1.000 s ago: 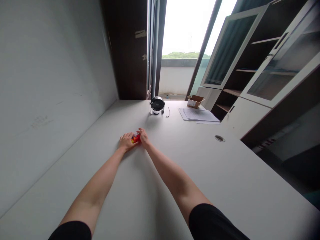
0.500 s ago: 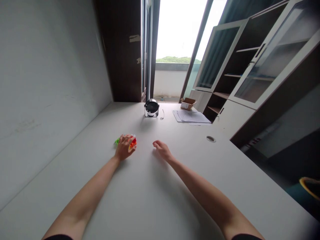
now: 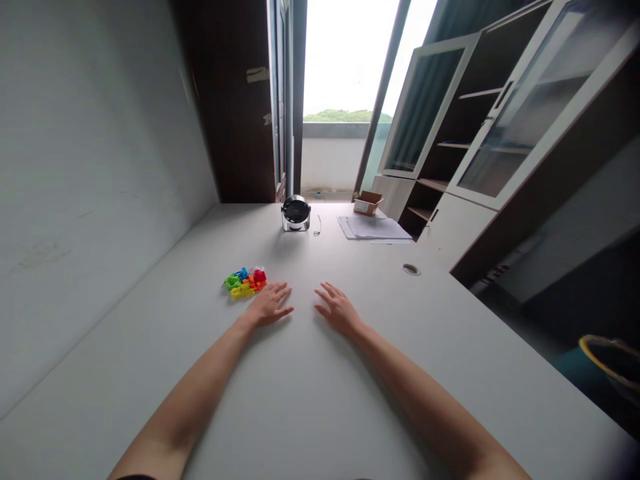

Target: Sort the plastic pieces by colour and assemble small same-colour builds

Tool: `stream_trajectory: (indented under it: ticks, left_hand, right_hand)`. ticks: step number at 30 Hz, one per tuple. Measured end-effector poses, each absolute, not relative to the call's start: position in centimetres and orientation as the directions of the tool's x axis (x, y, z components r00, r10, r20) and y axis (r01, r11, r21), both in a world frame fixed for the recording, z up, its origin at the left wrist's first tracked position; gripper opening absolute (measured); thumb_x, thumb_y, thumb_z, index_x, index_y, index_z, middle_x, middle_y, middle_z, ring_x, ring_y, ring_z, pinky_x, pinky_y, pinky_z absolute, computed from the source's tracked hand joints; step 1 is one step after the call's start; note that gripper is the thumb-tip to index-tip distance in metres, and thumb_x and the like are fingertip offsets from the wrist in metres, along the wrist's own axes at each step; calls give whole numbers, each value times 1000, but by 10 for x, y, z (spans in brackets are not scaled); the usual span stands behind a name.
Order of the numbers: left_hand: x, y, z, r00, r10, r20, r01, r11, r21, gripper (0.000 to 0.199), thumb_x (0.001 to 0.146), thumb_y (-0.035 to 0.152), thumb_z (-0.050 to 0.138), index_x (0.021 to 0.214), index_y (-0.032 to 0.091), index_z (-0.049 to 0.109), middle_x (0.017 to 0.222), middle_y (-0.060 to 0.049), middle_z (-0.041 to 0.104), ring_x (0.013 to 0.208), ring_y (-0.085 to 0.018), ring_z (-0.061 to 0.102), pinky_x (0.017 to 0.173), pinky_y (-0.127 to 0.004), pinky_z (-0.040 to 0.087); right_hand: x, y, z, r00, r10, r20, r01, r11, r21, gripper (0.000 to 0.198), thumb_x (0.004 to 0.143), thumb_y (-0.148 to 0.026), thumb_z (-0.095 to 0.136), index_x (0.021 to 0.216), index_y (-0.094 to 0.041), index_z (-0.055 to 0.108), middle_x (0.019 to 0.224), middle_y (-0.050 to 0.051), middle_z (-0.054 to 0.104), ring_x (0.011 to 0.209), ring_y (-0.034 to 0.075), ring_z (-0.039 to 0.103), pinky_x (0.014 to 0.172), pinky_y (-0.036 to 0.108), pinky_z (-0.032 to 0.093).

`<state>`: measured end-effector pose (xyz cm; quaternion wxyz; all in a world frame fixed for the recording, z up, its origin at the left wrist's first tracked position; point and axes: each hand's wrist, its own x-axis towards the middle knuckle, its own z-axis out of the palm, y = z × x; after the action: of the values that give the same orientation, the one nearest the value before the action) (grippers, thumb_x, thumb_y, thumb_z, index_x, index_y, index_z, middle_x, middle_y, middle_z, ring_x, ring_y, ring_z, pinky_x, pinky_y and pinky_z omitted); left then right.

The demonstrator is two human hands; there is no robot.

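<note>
A pile of small, bright-coloured pieces [image 3: 245, 284] is lying on the white desk [image 3: 300, 407]. Just beside it, at four o'clock, the left hand [image 3: 270, 304] is opening flat, fingers spread; farther out, past three o'clock, the right hand [image 3: 339, 312] is also lying open. A round black-and-silver device [image 3: 296, 212] is standing at one o'clock.

A low heap of bright toy pieces [image 3: 244, 289], green, blue, yellow, orange and red, lies on the white table [image 3: 300, 387] just beside the left hand [image 3: 267, 305], exact shapes hard to tell.
</note>
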<state>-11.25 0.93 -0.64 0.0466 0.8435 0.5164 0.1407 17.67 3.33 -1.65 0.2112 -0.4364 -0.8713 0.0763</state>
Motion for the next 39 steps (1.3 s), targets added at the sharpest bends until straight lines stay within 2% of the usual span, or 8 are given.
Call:
stream_trajectory:
  ticks: [5, 9, 19, 25, 31, 39]
  left_hand:
    - [-106, 6, -18, 372, 920, 126, 893, -392, 220, 81, 87, 76, 46, 154, 30, 40, 163, -9, 32, 151, -32, 26, 123, -51, 19]
    - [-104, 5, -23, 358, 928, 99, 905, -372, 209, 83, 87, 78, 43, 156, 32, 35, 166, -8, 25, 154, -33, 19, 123, -55, 13]
    - [-105, 4, -20, 386, 921, 57, 904, -390, 179, 86, 88, 79, 39, 159, 31, 28, 167, -9, 19, 154, -35, 16, 122, -58, 10]
    - [-103, 2, -20, 370, 927, 62, 910, -375, 174, 84, 89, 78, 36, 159, 31, 29, 168, -7, 18, 155, -34, 14, 123, -57, 9]
    - [-99, 2, -18, 314, 948, 40, 937, -317, 150, 78, 93, 75, 29, 158, 32, 29, 168, -4, 18, 155, -32, 14, 124, -53, 9]
    - [-100, 2, -17, 336, 942, 22, 926, -335, 172, 88, 88, 81, 34, 159, 31, 26, 169, -5, 13, 155, -34, 9, 124, -54, 5]
  right_hand:
    - [173, 31, -19, -579, 783, 227, 728, 622, -288, 58, 98, -54, 49, 151, -30, 46, 162, 8, 32, 152, 28, 24, 124, 50, 21]
    - [171, 33, -20, -621, 768, 155, 722, 638, -269, 67, 98, -64, 42, 155, -30, 39, 165, 9, 23, 154, 29, 16, 124, 51, 15]
    - [169, 34, -18, -651, 755, 78, 715, 644, -272, 76, 95, -69, 42, 158, -27, 34, 166, 12, 19, 154, 33, 13, 123, 56, 6]
    - [167, 31, -15, -642, 761, 95, 727, 644, -240, 74, 96, -66, 43, 157, -25, 35, 166, 13, 19, 154, 34, 14, 123, 56, 6]
    - [166, 31, -10, -651, 759, 9, 746, 641, -181, 81, 96, -74, 28, 160, -24, 27, 167, 14, 13, 155, 33, 10, 123, 55, 6]
    - [166, 30, -8, -644, 765, -4, 755, 635, -167, 82, 96, -74, 25, 160, -24, 25, 168, 13, 11, 155, 32, 8, 123, 54, 6]
